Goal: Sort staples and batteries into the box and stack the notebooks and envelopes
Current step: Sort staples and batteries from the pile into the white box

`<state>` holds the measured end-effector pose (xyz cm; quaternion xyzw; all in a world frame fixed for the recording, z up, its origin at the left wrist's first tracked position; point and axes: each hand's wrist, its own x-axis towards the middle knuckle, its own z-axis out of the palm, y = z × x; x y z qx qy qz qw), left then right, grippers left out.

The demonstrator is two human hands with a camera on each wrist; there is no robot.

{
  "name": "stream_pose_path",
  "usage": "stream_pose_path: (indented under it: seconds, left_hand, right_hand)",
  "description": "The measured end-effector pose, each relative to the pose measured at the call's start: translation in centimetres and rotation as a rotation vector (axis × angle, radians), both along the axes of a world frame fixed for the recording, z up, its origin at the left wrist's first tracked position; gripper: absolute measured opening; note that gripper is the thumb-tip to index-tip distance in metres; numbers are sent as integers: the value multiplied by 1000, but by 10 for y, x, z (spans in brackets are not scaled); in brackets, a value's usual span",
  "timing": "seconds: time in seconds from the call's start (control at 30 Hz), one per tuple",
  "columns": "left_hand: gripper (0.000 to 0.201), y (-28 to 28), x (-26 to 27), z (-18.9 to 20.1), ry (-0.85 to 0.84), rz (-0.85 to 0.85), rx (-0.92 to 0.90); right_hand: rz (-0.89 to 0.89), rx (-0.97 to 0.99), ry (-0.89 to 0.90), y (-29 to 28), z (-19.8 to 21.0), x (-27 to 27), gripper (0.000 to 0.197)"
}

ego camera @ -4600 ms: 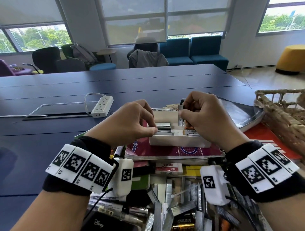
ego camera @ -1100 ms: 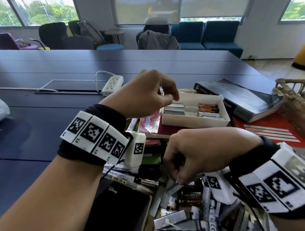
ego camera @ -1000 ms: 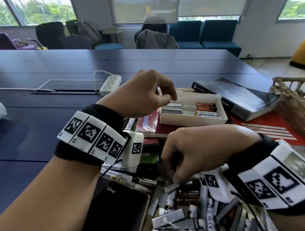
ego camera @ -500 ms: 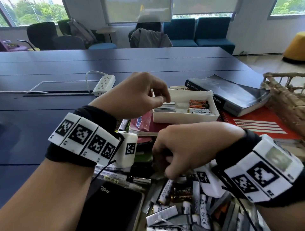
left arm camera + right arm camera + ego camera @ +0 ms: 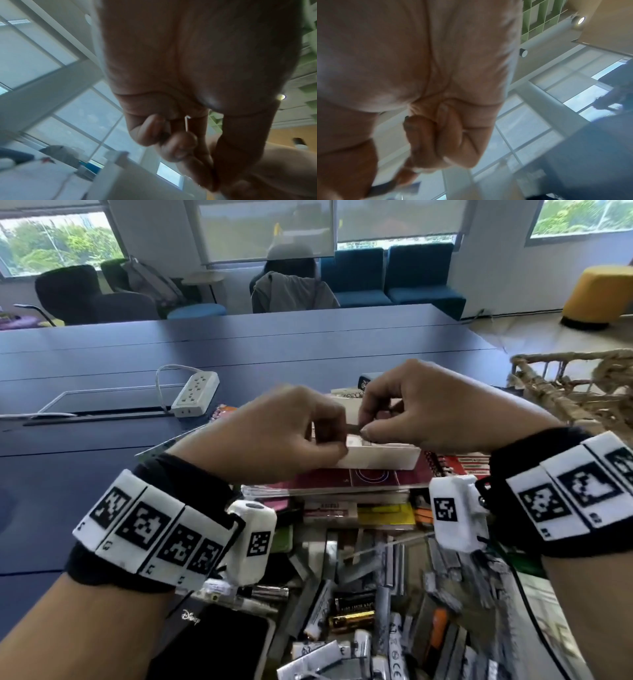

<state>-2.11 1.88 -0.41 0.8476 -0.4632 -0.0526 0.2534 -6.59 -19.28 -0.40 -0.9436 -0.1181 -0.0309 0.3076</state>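
Half a second back the right hand point(image 5: 442, 412) was down in the loose pile at the near edge of the table point(image 5: 102, 474); it has since come up and forward to meet the left hand point(image 5: 284, 436) over the white box point(image 5: 380, 458). Between the two hands runs a thin grey strip of staples point(image 5: 352, 429), its long axis roughly level and pointing left to right. Each end disappears into a grip: the right thumb and forefinger are closed on one end, the left fingertips are closed on the other, and only the short middle stretch shows. The strip sits just above the box's near-left part, and whether it touches the box cannot be told.

From the head view the box stands on a maroon notebook point(image 5: 342, 479), which tops a stack, with a red notebook point(image 5: 462, 465) to the right of it. Batteries point(image 5: 352, 611) and more staple strips point(image 5: 394, 563) lie heaped nearer the person. The left wrist camera adds what the head view hides: the left fingers point(image 5: 178, 146) are curled tight, with a thin pale sliver point(image 5: 186, 123) between them. The right wrist view is blurred; it shows the right fingers point(image 5: 453, 142) folded in and a dark, slanting strip-like shape point(image 5: 385, 187) near the thumb. A wicker basket point(image 5: 582, 392) and a power strip point(image 5: 197, 392) stand further off.
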Motion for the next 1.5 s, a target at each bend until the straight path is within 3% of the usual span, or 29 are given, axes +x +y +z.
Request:
stream_pose_path:
  seconds: [0.4, 0.6, 0.77, 0.97, 1.1, 1.23, 1.37, 1.5]
  left_hand:
    - [8, -33, -49, -20, 77, -139, 501]
    - [17, -37, -55, -26, -36, -117, 592]
    - [15, -36, -50, -27, 4, -108, 604]
    - [11, -23, -29, -9, 105, -67, 412]
    - [7, -10, -12, 3, 119, -14, 72]
    - [8, 0, 7, 1, 74, 179, -207]
    - [11, 3, 23, -10, -18, 341, -315]
    - [7, 4, 29, -16, -85, 370, -285]
  right_hand:
    - [-132, -15, -45, -10, -11, 5, 7]
    - [-146, -6, -54, -10, -9, 5, 6]
    - [-142, 9, -50, -7, -12, 7, 6]
    - [-158, 60, -105, -3, -15, 12, 6]
    - [-202, 127, -169, -2, -19, 16, 5]
    - [-257, 176, -233, -1, -20, 18, 5]
    - [-271, 220, -252, 1, -23, 20, 7]
    - [-265, 224, -248, 6, -29, 22, 6]
